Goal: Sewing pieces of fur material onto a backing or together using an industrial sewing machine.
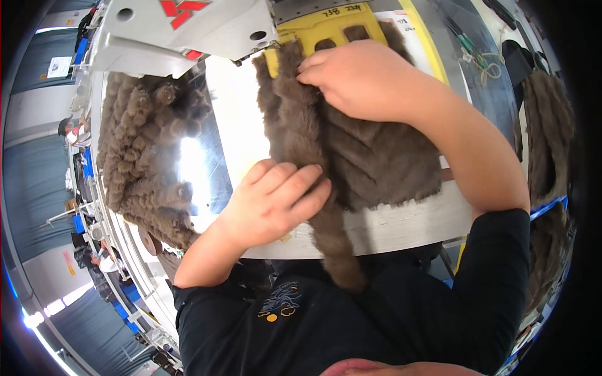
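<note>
Head view: brown fuzzy fur fabric piece (pixel 351 150) lies on shiny metal sewing table (pixel 401 225).
Left hand (pixel 276 200): fingers pinching its near edge.
Right hand (pixel 360 78): fingers flat, pressing fabric beside grey sewing machine head (pixel 188 31).

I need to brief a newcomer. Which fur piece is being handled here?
Start at the grey sewing machine head at top. Below it, the flat brown fur piece lies under the right hand and left hand. Unlike the curly fur pile leftward, its pile is smooth.
</note>
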